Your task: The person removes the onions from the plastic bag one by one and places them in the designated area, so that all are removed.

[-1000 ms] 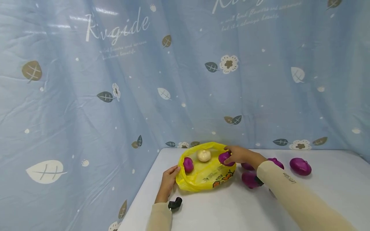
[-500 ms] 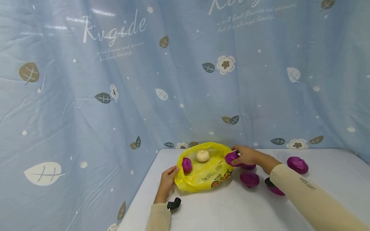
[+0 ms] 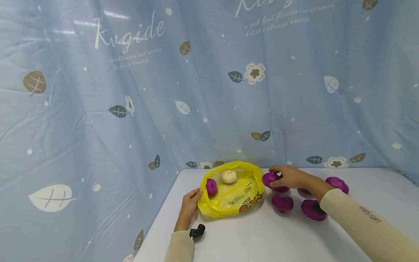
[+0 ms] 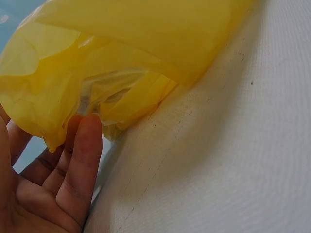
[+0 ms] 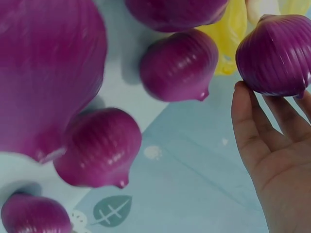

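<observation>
A yellow plastic bag [image 3: 235,209] lies with its mouth open toward me. My left hand [image 3: 189,206] pinches its left rim; in the left wrist view the thumb and fingertips grip the thin yellow film. Inside the bag are a purple onion [image 3: 211,187] and a pale, cream-coloured onion [image 3: 229,177]. My right hand [image 3: 291,178] holds another purple onion [image 3: 270,178] by its fingertips, just right of the bag's right rim. The right wrist view shows this held onion [image 5: 274,56] above the spread fingers, its pointed tip downward.
Several purple onions lie right of the bag: one [image 3: 282,203] near its right side, one [image 3: 313,210] beside the right cuff, one [image 3: 337,185] farther right. Others are partly hidden by the right hand. A blue patterned curtain [image 3: 212,91] hangs behind the white table [image 3: 248,240].
My right hand has moved right with the purple onion, from over the bag's mouth to outside its right rim. The left hand keeps its hold on the bag.
</observation>
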`<action>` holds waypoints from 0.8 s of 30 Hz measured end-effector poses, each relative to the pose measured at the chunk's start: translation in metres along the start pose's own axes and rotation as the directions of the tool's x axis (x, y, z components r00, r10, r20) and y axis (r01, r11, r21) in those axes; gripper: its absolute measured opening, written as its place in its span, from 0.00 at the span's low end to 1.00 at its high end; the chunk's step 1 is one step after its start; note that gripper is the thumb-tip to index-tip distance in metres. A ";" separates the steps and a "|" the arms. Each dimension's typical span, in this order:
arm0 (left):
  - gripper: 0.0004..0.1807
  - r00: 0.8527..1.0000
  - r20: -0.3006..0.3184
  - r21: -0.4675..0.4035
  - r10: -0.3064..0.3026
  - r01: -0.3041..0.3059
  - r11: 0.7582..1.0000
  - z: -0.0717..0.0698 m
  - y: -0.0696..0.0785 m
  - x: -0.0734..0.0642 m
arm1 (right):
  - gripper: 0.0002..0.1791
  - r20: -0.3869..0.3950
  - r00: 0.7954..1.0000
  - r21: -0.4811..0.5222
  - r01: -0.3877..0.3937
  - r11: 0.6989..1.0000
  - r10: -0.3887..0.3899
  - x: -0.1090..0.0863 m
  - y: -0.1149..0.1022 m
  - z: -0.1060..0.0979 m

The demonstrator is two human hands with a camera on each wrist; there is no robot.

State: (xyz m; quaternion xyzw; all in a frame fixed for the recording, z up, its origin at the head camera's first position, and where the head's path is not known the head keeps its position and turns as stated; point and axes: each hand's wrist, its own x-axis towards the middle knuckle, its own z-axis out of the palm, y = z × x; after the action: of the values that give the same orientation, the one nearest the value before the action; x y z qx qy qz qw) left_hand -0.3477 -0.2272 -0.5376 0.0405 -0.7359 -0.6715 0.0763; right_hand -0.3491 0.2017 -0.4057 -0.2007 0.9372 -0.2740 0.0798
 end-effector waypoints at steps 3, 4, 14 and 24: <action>0.28 1.000 0.004 0.013 0.006 -0.006 1.000 0.001 0.012 -0.007 | 0.43 -0.004 1.000 -0.003 -0.002 1.000 0.001 -0.005 0.003 -0.004; 0.27 1.000 0.006 0.020 0.005 -0.006 1.000 0.002 0.018 -0.011 | 0.43 -0.004 1.000 -0.007 -0.001 1.000 0.001 -0.007 0.004 -0.005; 0.30 1.000 0.009 0.000 -0.002 0.002 1.000 -0.001 0.002 0.004 | 0.43 -0.021 1.000 -0.027 0.006 1.000 -0.007 -0.029 0.012 -0.014; 0.35 1.000 0.006 -0.015 -0.010 0.010 1.000 -0.001 0.000 0.010 | 0.42 -0.062 0.998 -0.008 0.009 1.000 -0.009 -0.042 0.031 -0.019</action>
State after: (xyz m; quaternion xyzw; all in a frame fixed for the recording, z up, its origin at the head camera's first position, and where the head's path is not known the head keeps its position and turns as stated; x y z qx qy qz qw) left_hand -0.3571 -0.2293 -0.5370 0.0418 -0.7308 -0.6776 0.0709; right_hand -0.3265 0.2523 -0.4048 -0.1967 0.9393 -0.2769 0.0489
